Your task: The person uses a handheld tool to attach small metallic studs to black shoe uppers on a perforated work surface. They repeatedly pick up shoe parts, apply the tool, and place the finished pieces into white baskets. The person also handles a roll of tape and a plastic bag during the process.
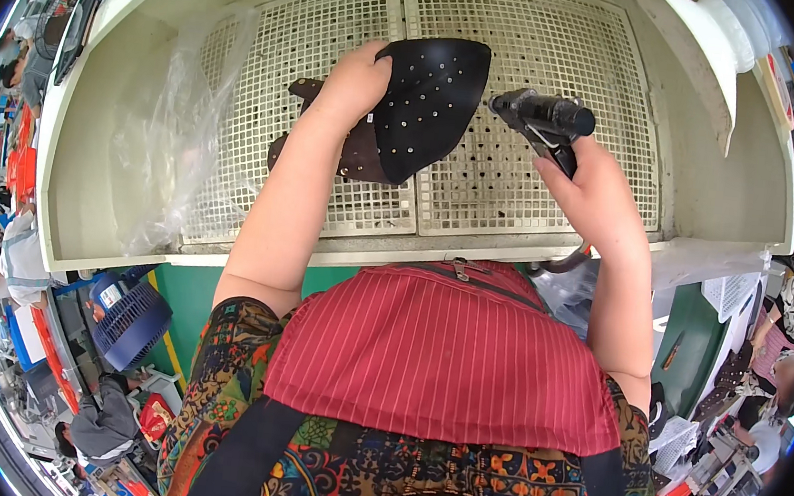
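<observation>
While the red striped apron (449, 353) fills the nearest part of the view, both bare forearms reach forward past it over the front edge of a pale trough (89, 171). The right forearm stands nearly straight ahead, and its hand (598, 191) angles inward to the left, wrapped around the handle of a dark gun-shaped tool (548, 117); whether a finger presses a trigger, I cannot tell. The tool's tip points left toward a black studded piece (425, 107), apart from it. The left forearm slants forward and to the right, reaching farther out, and the left hand (355, 86), its back turned up, pinches the left edge of that piece, with some fingertips hidden. The piece is held above pale grid panels (532, 32), its rounded edge to the right, and brown material (358, 153) shows beside the wrist. Left of the arm lies a crumpled clear plastic sheet (163, 149). Beyond the trough, at left, are a blue fan (127, 322) and a seated co-worker (103, 421).
</observation>
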Motion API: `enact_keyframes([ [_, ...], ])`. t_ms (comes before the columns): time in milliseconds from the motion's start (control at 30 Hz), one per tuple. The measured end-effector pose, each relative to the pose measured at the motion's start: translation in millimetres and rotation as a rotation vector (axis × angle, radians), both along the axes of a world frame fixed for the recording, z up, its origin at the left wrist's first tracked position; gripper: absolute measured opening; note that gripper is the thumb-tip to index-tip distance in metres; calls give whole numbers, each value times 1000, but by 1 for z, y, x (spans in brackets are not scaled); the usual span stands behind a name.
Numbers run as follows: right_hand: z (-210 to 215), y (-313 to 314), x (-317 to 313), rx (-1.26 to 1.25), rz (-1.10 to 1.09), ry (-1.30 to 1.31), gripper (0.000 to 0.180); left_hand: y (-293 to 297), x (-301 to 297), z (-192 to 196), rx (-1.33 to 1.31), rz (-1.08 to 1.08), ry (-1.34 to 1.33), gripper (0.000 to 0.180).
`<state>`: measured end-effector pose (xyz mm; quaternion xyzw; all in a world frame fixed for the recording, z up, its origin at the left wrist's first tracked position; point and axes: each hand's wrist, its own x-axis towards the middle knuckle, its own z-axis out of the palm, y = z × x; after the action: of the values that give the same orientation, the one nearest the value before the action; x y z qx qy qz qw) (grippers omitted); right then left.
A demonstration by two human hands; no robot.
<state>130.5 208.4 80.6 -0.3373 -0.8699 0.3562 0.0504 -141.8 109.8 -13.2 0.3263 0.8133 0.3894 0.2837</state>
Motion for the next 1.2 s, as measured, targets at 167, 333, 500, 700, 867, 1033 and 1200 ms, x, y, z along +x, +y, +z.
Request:
enact_keyframes([
  [167,-6,3,-2,-8,-180,114,36,4,2,0,13,-57,-2,34],
  [333,1,5,3,51,-58,154,36,1,3,-2,5,-51,46,34],
  [500,1,6,-4,47,-126,230,33,0,10,3,-6,-74,127,37],
  [700,12,-4,25,30,-148,6,29,-15,22,18,-29,-127,108,38],
  [867,8,-20,38,-3,-36,-14,31,-32,32,22,-5,-173,40,39],
  [1033,-5,-15,45,-100,21,160,28,-64,42,18,105,-74,-28,39],
  [1200,-15,-26,42,-318,54,221,28,-92,63,29,132,69,-113,36],
])
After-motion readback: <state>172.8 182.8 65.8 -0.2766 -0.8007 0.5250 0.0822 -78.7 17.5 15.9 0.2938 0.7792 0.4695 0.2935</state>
